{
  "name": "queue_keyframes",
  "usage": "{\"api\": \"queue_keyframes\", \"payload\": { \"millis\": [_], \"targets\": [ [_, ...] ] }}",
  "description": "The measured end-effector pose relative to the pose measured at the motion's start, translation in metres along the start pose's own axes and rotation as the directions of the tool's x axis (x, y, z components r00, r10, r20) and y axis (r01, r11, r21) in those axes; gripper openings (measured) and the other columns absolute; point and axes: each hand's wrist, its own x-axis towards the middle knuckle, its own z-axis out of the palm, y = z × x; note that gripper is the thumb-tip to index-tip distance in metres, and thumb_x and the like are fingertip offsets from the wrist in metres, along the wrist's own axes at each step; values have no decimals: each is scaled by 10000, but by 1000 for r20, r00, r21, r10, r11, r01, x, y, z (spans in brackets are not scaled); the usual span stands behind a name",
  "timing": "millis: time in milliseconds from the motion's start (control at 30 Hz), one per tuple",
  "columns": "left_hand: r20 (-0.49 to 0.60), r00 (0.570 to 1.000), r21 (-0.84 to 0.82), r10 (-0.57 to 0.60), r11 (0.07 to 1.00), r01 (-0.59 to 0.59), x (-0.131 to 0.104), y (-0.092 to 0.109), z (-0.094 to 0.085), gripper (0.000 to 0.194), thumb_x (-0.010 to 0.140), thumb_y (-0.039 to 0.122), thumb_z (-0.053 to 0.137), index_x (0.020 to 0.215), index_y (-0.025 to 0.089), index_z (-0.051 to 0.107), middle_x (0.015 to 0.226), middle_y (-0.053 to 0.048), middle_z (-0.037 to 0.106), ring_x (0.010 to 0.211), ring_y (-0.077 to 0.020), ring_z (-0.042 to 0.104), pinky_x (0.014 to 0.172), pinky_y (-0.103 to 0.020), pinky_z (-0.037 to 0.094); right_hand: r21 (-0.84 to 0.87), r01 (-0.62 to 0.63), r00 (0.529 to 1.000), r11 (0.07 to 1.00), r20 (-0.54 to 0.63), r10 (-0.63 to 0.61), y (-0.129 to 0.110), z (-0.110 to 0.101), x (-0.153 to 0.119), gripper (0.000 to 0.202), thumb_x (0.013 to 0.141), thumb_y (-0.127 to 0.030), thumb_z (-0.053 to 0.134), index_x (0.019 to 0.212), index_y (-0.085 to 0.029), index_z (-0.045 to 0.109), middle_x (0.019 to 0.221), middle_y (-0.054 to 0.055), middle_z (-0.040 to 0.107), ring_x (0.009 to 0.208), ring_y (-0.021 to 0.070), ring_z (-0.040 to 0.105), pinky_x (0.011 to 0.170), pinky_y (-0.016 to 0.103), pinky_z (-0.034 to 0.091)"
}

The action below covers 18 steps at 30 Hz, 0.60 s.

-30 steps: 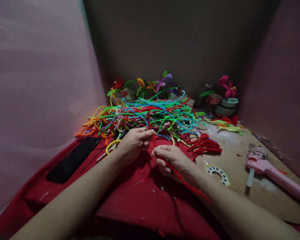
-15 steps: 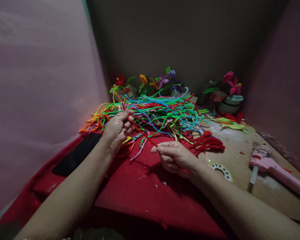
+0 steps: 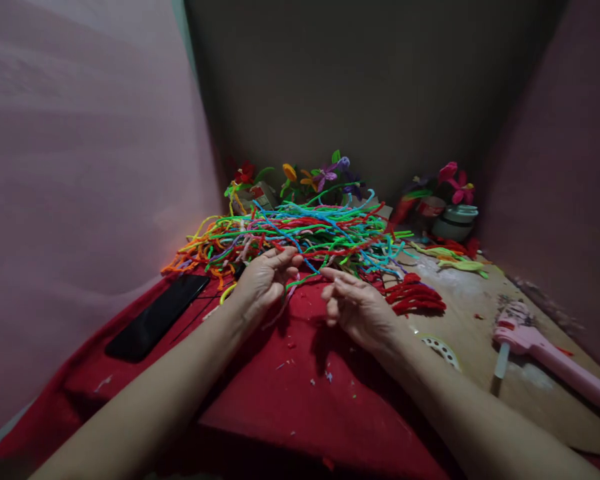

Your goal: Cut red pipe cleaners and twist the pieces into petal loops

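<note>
My left hand is closed in a pinch at the near edge of a heap of coloured pipe cleaners. A red pipe cleaner runs from its fingertips to the right across the heap, with its far end blurred. My right hand hovers over the red cloth, fingers loosely apart and holding nothing. Its index finger points toward the left hand. Behind my left hand, a yellow scissors handle shows in part. A bundle of bent red pipe cleaners lies beyond my right hand.
A black phone lies left on the red cloth. To the right, a pink glue gun and a white-yellow ring with holes rest on cardboard. Pipe-cleaner flowers and a lidded jar stand behind.
The red pipe cleaner was stretched between both hands. My right hand has let go and opened, while my left hand has moved right and lower, and the strand now points right.
</note>
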Motion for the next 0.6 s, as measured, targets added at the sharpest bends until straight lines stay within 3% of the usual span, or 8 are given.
{"api": "queue_keyframes", "payload": {
  "millis": [133,233,333,433,467,500,567,600],
  "targets": [
    [188,982,106,4,994,-24,-13,-19,7,87,658,90,664,693,101,585,598,0,585,525,-89,583,414,-155,424,-213,116,989,970,-69,-133,10,8,-3,374,708,-310,645,1050,-177,574,674,3,633,461,92,534,454,230,438],
    [312,948,274,-55,961,-34,-21,-27,11,161,646,202,699,707,104,587,553,3,569,447,-77,521,380,-169,382,-382,166,964,909,-133,-231,7,11,-6,254,704,-336,639,871,-146,620,622,2,619,427,84,511,430,220,417],
    [340,936,351,-86,935,-41,-22,-15,10,201,654,275,687,729,119,585,563,12,550,432,-66,485,390,-174,363,-456,198,933,867,-184,-310,3,10,-8,215,712,-347,623,752,-136,610,591,3,608,418,82,510,415,211,406],
    [297,948,454,114,856,-245,-20,14,-2,244,718,369,604,825,150,592,699,-3,575,496,-68,503,454,-186,378,-428,194,923,883,-225,-311,2,7,-6,226,713,-364,618,768,-146,586,597,-2,611,398,75,498,383,197,393],
    [282,942,582,180,748,-317,-19,24,-9,262,723,393,589,834,156,590,726,-12,579,518,-81,510,465,-194,375,-403,180,926,898,-239,-293,2,6,-5,231,712,-373,617,767,-153,572,597,-8,610,386,72,489,366,191,384],
    [303,933,732,197,579,-360,-19,32,-17,269,716,408,587,821,160,591,719,-19,577,548,-100,518,483,-205,376,-377,162,929,912,-252,-270,3,5,-5,234,710,-380,615,764,-160,557,597,-14,609,375,68,479,351,185,374],
    [377,923,915,80,122,-384,-20,40,-32,271,701,423,588,808,173,589,707,-33,584,624,-148,544,552,-241,388,-348,131,936,928,-265,-232,5,4,-3,238,709,-390,611,752,-169,533,592,-23,608,357,63,462,331,179,360],
    [353,936,931,14,-103,-350,-22,40,-39,275,693,429,586,805,178,583,712,-44,590,639,-171,550,563,-260,384,-345,122,939,931,-263,-220,6,4,-3,242,709,-396,609,746,-171,526,590,-23,610,353,62,457,328,178,359]
  ]
}}
